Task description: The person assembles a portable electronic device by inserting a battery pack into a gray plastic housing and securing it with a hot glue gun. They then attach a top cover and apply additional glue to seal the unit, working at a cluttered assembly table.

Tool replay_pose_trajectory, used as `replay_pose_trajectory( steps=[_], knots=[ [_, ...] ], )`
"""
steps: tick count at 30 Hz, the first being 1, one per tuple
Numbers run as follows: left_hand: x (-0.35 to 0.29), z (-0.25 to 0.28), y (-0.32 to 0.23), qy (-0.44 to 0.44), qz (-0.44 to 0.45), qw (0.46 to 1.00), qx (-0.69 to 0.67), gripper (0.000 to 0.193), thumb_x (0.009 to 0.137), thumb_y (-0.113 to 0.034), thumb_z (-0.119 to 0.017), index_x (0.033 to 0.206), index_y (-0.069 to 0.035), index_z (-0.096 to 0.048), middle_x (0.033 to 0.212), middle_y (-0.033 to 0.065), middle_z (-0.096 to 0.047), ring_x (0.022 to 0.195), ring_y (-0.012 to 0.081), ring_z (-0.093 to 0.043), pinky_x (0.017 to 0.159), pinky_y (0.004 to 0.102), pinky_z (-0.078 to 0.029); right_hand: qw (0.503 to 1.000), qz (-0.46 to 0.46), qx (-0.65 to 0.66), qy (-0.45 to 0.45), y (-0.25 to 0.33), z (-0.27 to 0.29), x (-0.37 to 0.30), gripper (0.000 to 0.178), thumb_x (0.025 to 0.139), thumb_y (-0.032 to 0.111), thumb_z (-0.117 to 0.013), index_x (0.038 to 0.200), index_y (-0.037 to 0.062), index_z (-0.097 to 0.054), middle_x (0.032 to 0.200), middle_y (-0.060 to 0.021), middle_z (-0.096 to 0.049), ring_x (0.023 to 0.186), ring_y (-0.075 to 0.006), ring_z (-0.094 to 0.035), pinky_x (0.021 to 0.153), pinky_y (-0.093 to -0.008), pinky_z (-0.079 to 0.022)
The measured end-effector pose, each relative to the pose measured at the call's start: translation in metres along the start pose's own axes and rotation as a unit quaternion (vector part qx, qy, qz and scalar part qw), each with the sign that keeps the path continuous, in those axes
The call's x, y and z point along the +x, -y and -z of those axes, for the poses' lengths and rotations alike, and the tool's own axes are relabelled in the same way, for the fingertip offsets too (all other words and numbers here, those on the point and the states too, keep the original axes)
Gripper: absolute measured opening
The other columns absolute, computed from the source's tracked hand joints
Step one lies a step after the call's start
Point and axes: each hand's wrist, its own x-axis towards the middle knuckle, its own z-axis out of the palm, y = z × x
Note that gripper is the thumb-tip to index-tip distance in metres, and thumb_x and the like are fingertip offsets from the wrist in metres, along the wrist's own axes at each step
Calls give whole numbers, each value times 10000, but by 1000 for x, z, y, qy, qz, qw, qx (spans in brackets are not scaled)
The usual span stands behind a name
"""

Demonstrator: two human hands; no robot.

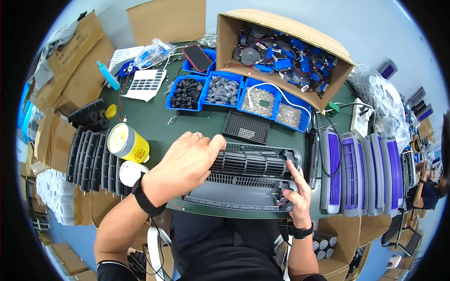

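Observation:
A black ribbed cylindrical fan roller lies lengthwise in the far half of a grey plastic fan housing in front of me. My left hand reaches over the roller's left end, its fingers curled and closed there; the palm hides the fingertips. At the right end, my right hand grips the housing's edge, thumb on the near half and forefinger close to the roller's end. The near half shows a smooth curved inner face. Just beyond the housing sits a black perforated tray with small metal pieces in it.
Blue bins of small parts line the back, below a cardboard box of motors. On the left are a yellow tub and stacked black rollers. Grey-and-purple fan units and a power screwdriver are at right.

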Motion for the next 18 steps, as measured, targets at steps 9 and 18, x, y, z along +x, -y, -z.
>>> replay_pose_trajectory(
  steps=[9, 18],
  knots=[
    [-12, -3, -7, -15, 60, 996, -65, 559, 781, -125, -867, 1255, -70, -576, 1042, 188, -686, 979, 422, -644, 862, 492, -506, 998, 25, 55, 18, 0, 2, 2, 792, 788, 77, -684, 1552, -43, -513, 1750, -267, -189, 1611, -322, -254, 1289, -407, -194],
    [-38, -25, -33, 60, 47, 995, -65, 592, 934, -556, -717, 1176, -18, -662, 971, 205, -698, 875, 424, -673, 763, 472, -527, 994, 60, 94, 14, -11, 3, 1, 583, 1039, 185, -638, 1570, -10, -498, 1771, -257, -80, 1623, -335, -205, 1281, -439, -210]
  ],
)
